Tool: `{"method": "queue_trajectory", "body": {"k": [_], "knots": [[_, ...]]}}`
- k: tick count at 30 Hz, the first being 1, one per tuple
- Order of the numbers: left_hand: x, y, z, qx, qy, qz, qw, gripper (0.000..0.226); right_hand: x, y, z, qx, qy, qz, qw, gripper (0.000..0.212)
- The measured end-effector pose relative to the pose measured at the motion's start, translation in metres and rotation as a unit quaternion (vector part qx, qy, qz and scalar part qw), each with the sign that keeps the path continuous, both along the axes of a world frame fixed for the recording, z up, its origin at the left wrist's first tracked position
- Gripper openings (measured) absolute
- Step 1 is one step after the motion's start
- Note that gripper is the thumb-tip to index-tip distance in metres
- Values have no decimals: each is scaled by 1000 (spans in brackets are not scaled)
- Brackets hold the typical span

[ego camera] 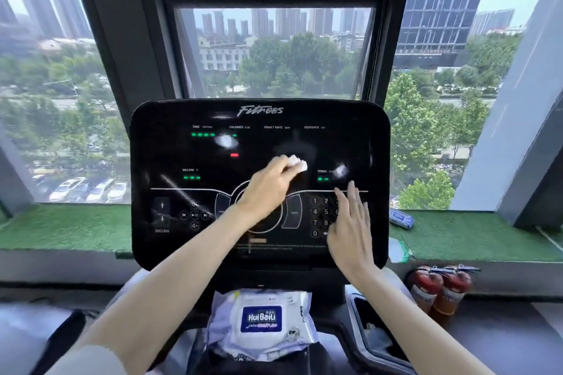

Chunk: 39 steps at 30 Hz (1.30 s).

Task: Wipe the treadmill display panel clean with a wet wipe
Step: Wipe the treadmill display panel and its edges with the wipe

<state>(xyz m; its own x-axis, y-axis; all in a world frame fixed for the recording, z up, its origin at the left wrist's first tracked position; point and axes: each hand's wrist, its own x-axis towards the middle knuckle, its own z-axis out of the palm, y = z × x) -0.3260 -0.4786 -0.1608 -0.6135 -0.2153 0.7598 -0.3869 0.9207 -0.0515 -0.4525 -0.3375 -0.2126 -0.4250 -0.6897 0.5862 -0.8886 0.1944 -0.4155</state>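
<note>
"Fitness" display panel point(170, 149): left hand point(265, 189) pinches wet wipe point(299, 163); right hand point(350, 228) flat; "HuiBaiLi" pack point(262, 323) below.

Bright, hazy daylight floods in through the windows point(274, 52) beyond the left grip point(266, 189), leaving the glossy black display panel point(170, 155) backlit. White glare patches lie on it up-left and just right of that grip. Far from it, straight lines bow; everything looks slightly soft.

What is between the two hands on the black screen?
In the head view, a grey curved button and number keys lie between the left hand, holding the wipe, and the right hand.
</note>
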Motion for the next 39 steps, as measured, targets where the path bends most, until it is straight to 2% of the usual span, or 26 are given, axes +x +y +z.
{"method": "queue_trajectory", "body": {"k": [2,4,5,6,7,9,10,11,12,13,14,15,16,17,18,20,21,22,23,25,27,29,32,34,37,39], "knots": [[40,-28,16,82,157,104,979,42,11,-8,-2,14,32,24,999,77],[74,-50,25,224,359,227,877,35,24,-15,-3,26,54,36,998,80],[84,-54,23,265,413,279,826,34,31,-18,-4,30,59,42,997,81],[86,-53,16,270,414,295,818,35,39,-22,-5,32,63,48,996,82],[83,-46,7,239,358,274,860,38,46,-26,-7,35,65,55,996,83],[75,-23,-19,106,136,127,977,44,59,-33,-10,39,66,72,994,84],[79,-18,-31,45,19,64,997,46,64,-35,-11,41,68,79,994,84],[88,-22,-36,9,-43,32,998,47,67,-36,-11,44,73,84,993,84],[99,-31,-36,9,-40,42,998,47,69,-37,-12,46,77,86,992,85],[110,-39,-32,55,29,84,994,46,70,-37,-12,45,77,84,992,85],[121,-47,-25,140,147,150,968,44,70,-36,-13,44,72,81,993,85],[128,-52,-19,217,272,221,911,43,70,-36,-14,46,66,79,994,85],[131,-54,-18,266,349,269,857,41,71,-36,-15,48,60,77,994,85],[128,-51,-20,262,364,283,848,42,73,-36,-17,51,59,75,994,85],[120,-45,-26,227,310,252,888,44,74,-37,-18,53,60,75,994,85],[104,-20,-49,145,110,84,980,46,80,-40,-19,52,51,79,994,83],[102,-8,-59,134,22,10,991,45,82,-40,-19,48,45,81,995,82],[104,0,-62,139,-18,-26,990,44,84,-40,-19,42,40,82,995,82],[108,1,-59,146,15,-37,988,43,85,-40,-19,35,35,82,995,81],[117,-7,-34,178,202,36,963,44,84,-38,-18,20,19,74,997,80],[131,-30,-1,220,359,154,894,41,82,-36,-17,16,10,65,998,78],[140,-54,27,255,410,218,848,39,81,-34,-16,12,3,59,998,77],[119,-67,37,283,369,231,855,38,80,-31,-13,7,7,59,998,77],[87,-55,29,247,310,193,898,40,79,-31,-13,2,15,57,998,78],[42,-21,9,186,92,61,976,43,76,-33,-15,-6,17,42,999,76],[38,-5,-11,167,-26,-33,985,38,74,-30,-19,-8,3,22,1000,69]]}}
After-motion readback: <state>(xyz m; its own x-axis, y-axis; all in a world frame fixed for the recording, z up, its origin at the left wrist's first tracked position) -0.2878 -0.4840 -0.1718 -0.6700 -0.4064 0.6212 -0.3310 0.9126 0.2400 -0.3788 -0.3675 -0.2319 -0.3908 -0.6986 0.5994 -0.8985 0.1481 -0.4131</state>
